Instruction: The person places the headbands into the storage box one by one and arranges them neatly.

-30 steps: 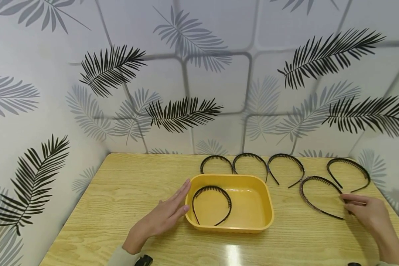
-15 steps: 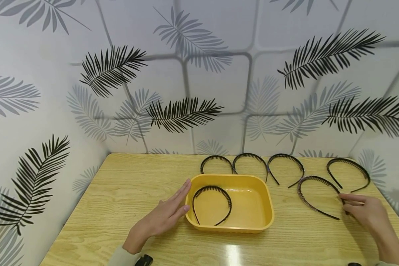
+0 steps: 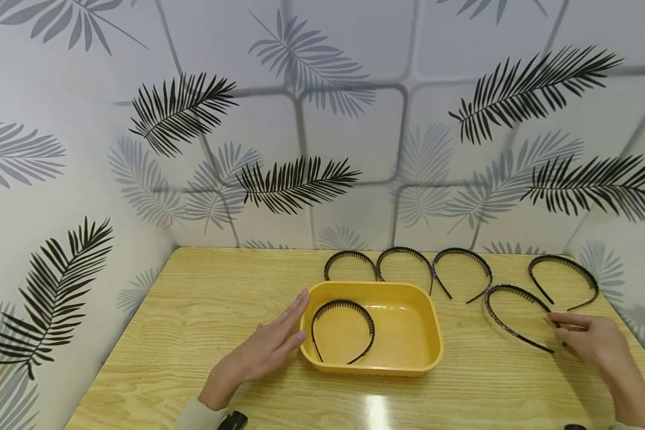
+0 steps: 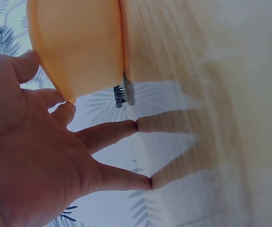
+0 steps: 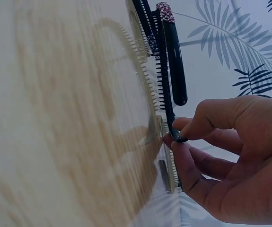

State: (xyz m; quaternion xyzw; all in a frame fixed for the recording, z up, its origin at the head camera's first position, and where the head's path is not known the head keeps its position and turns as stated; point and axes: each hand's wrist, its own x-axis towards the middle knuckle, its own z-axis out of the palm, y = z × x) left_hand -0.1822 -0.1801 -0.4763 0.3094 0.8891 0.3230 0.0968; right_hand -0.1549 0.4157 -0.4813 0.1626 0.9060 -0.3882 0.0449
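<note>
A yellow plastic tub stands on the table with one black toothed headband lying inside it. My left hand rests against the tub's left side, fingers straight; in the left wrist view its thumb and fingers touch the tub wall and the table. At the right, my right hand pinches one end of a black headband between thumb and fingertips. The right wrist view shows this headband with comb teeth and pink sparkling stones, its far part raised off the table.
Several more black headbands lie along the table's back edge: one and another partly hidden behind the tub, a third right of them, and one at the far right. A patterned wall rises behind the wooden table.
The headband in my right hand has shifted slightly left and back, and its free end has tilted up a little. My left hand and the tub have stayed put.
</note>
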